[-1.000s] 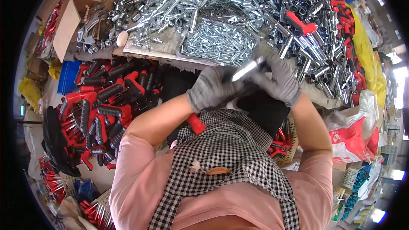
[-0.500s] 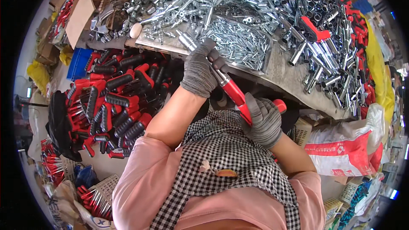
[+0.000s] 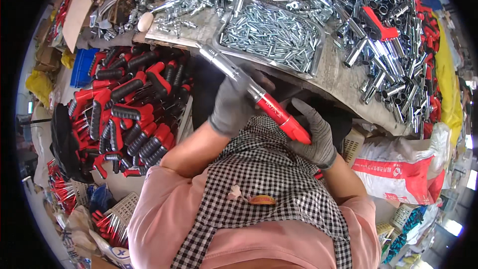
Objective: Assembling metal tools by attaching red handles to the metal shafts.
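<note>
A brown cardboard box is sitting open at the upper left. A white sack with a red printed band is slumping at the lower right, beside the workbench.

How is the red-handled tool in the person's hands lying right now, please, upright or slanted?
Slanted. The red-handled tool runs diagonally, metal end toward the bench, red end low by the right hand; the left hand grips its middle.

My left hand has slid the red-handled tool up from my lap, its silver shaft now reaching the table edge; my right hand has let go
</note>
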The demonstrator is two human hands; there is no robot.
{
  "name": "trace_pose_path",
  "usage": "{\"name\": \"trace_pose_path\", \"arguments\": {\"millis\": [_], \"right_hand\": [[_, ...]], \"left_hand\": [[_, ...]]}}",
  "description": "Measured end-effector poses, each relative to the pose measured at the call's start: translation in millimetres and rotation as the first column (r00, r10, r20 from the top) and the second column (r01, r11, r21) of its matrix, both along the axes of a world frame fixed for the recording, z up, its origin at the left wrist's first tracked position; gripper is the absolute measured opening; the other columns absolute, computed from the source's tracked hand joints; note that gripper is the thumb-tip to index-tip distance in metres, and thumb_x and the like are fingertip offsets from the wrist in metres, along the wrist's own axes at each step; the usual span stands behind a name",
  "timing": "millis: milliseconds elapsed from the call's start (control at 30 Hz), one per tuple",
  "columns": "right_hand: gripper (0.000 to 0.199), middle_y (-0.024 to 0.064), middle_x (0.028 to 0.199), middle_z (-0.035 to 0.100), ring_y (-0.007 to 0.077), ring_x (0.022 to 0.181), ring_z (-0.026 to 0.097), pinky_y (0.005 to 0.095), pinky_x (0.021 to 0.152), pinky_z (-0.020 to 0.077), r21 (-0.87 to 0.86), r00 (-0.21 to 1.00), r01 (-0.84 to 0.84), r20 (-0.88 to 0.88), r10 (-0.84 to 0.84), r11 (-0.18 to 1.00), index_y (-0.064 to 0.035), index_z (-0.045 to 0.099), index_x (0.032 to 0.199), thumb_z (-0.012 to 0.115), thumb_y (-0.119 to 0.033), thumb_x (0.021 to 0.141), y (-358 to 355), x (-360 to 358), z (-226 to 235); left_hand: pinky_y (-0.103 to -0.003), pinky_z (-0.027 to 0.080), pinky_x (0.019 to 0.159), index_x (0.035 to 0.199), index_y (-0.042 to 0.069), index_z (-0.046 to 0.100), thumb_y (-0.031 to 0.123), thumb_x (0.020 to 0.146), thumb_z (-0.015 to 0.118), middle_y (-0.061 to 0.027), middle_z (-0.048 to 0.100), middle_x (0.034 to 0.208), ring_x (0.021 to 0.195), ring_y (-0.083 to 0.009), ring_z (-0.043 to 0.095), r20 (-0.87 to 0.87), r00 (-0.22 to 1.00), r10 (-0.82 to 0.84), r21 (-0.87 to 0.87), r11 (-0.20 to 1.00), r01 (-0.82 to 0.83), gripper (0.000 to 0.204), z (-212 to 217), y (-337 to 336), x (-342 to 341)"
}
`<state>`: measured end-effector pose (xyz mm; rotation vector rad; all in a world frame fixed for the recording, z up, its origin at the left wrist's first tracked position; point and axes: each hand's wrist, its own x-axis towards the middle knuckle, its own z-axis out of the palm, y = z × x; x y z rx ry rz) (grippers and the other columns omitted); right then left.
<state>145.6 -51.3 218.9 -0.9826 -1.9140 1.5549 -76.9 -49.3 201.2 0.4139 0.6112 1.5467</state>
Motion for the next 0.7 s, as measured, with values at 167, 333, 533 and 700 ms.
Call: {"name": "trace_pose_path", "arguments": {"millis": [167,333,533,700], "right_hand": [[0.088,0.0092,0.103,0.063,0.0162,0.093,0.060,0.0296,0.082,0.0482,-0.321,0.961,0.056,-0.241,-0.139,0.945,-0.0057,0.032,0.142,0.075,-0.004,0.065,-1.0,-13.2,3.8],[0.081,0.0079,0.115,0.057,0.0151,0.096,0.057,0.0294,0.083,0.0473,-0.485,0.936,0.004,-0.305,-0.173,0.875,-0.0061,0.036,0.138,0.074,-0.007,0.067,1.3,-10.7,14.1],[0.080,0.0100,0.108,0.060,0.0163,0.088,0.059,0.0287,0.075,0.0489,-0.471,0.925,-0.013,-0.341,-0.168,0.882,-0.0051,0.037,0.137,0.078,-0.019,0.070,-5.5,-7.4,10.8],[0.072,0.0105,0.102,0.063,0.0142,0.080,0.061,0.0266,0.066,0.0497,-0.419,0.965,0.033,-0.225,-0.139,0.907,-0.0015,0.044,0.133,0.078,-0.021,0.072,-7.7,14.4,4.9]], "left_hand": [[-0.034,0.048,0.091,0.125,0.001,0.040,0.031,0.075,0.079,-0.0121,0.063,0.108,0.102,-0.0203,0.060,-0.198,0.943,-0.266,0.005,0.962,0.272,0.070,-11.3,-30.6,20.3],[-0.032,0.050,0.087,0.117,0.000,0.048,0.031,0.076,0.078,-0.0127,0.064,0.105,0.098,-0.0196,0.062,-0.112,0.969,-0.219,0.030,0.974,0.223,0.059,-3.9,-27.2,19.1],[-0.032,0.051,0.085,0.115,0.001,0.049,0.030,0.077,0.078,-0.0130,0.064,0.104,0.096,-0.0200,0.062,-0.116,0.966,-0.230,0.021,0.972,0.234,0.056,-4.2,-30.9,17.1],[-0.036,0.048,0.091,0.114,0.002,0.051,0.032,0.080,0.074,-0.0116,0.064,0.106,0.101,-0.0220,0.060,-0.015,0.966,-0.258,0.040,0.965,0.259,0.051,-31.0,-28.6,23.2]]}}
